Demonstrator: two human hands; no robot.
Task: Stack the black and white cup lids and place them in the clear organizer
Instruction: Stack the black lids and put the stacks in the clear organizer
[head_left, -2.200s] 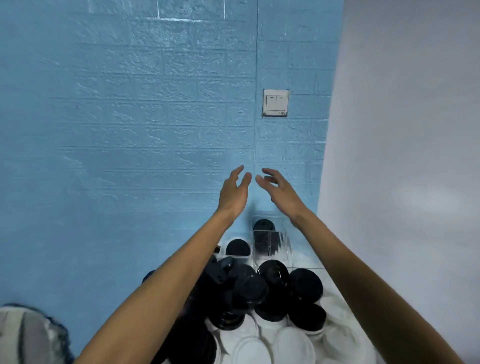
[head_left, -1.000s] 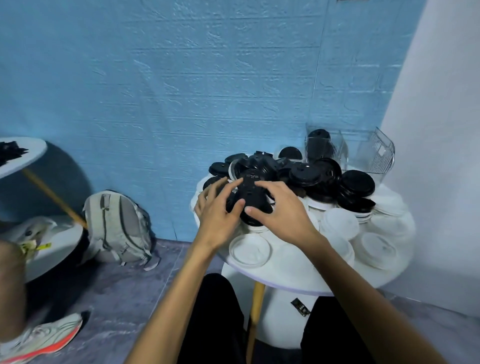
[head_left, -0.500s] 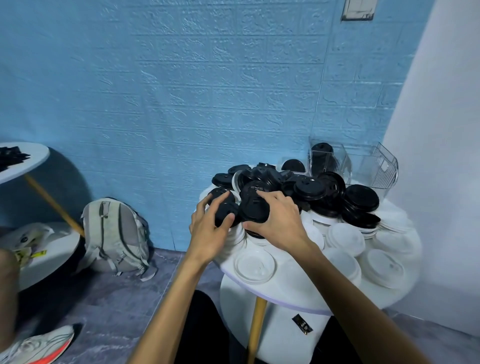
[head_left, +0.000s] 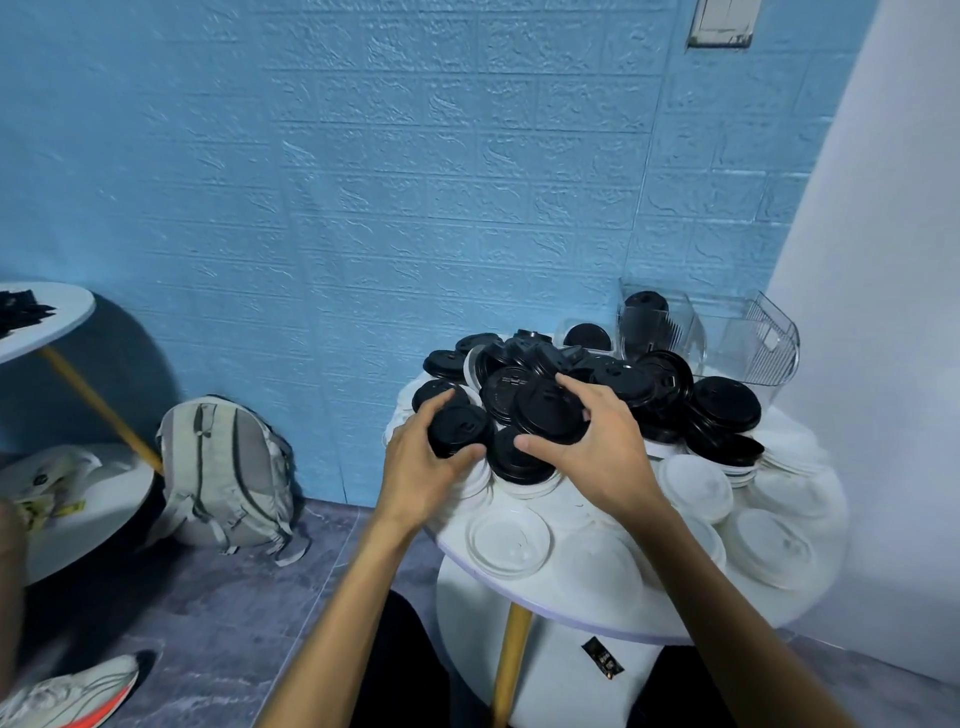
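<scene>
Two hands are now working in the heap of black lids (head_left: 644, 384) on the round worktop (head_left: 587, 608), having come down from mid-air, where they hung empty. Left hand (head_left: 421, 467) is gripping one black lid (head_left: 460, 430), fingers curled round its rim; right hand (head_left: 597, 447) is clasping a larger black lid (head_left: 550, 413) just beside it. White lids (head_left: 696, 480) are lying nearer the edge. Clear organizer (head_left: 748, 348), at the far side, is already holding some black lids. Stacking is judged barely begun.
</scene>
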